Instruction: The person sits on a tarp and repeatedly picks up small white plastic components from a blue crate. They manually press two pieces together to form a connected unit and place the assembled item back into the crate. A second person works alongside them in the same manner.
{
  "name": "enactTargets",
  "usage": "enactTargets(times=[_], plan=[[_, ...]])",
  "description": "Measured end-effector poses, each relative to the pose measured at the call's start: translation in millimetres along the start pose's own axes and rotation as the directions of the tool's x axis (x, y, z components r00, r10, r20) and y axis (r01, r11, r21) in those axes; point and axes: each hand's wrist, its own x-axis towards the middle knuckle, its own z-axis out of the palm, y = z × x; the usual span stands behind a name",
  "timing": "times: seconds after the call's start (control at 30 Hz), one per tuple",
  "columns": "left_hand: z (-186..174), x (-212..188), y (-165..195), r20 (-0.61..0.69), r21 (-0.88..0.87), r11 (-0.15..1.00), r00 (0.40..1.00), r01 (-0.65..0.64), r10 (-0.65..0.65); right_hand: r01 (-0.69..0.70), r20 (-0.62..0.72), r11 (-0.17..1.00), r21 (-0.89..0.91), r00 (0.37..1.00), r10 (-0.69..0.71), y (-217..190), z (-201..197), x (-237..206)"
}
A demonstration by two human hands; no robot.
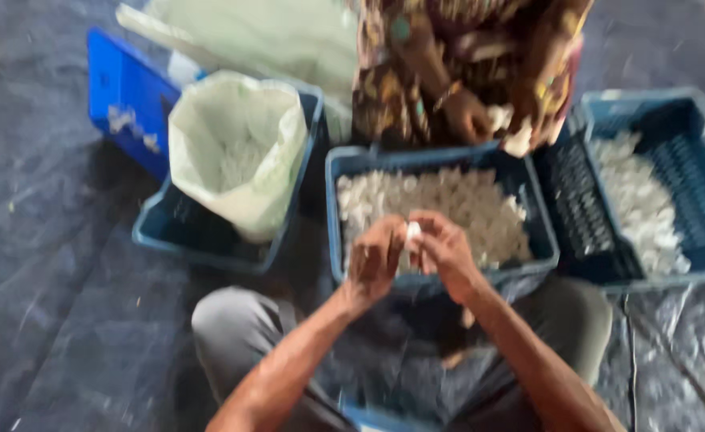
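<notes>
Dark blue is seen on the crates (540, 232), pale white on the small pieces (448, 204), and translucent whitish-green on the bag (236, 152).

A dark plastic sheet (56, 264) covers the floor and carries everything, and the middle blue crate (440, 276) heaped with small pale pieces serves as the landmark. To its left on the sheet stands another blue crate (200, 236) holding a pale open sack (236, 152), with a bright blue crate (124, 96) tipped on its side farther left and back. Just right of the middle crate sits a third blue crate (672, 264) partly filled with the same pale pieces
</notes>
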Motion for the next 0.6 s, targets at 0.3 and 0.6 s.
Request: enactTargets(times=[0.3, 0.6], plan=[[5, -4, -9, -0.135, 0.223, 0.970, 0.988, 0.101, -0.072, -0.056, 0.076, 0.985, 0.161, 0.996, 0.044, 20, 5, -13], [12, 5, -20, -0.161, 0.014, 0.933, 0.922, 0.360, -0.353, 0.482, 0.201, 0.801, -0.355, 0.876, -0.438, 14, 9, -14]])
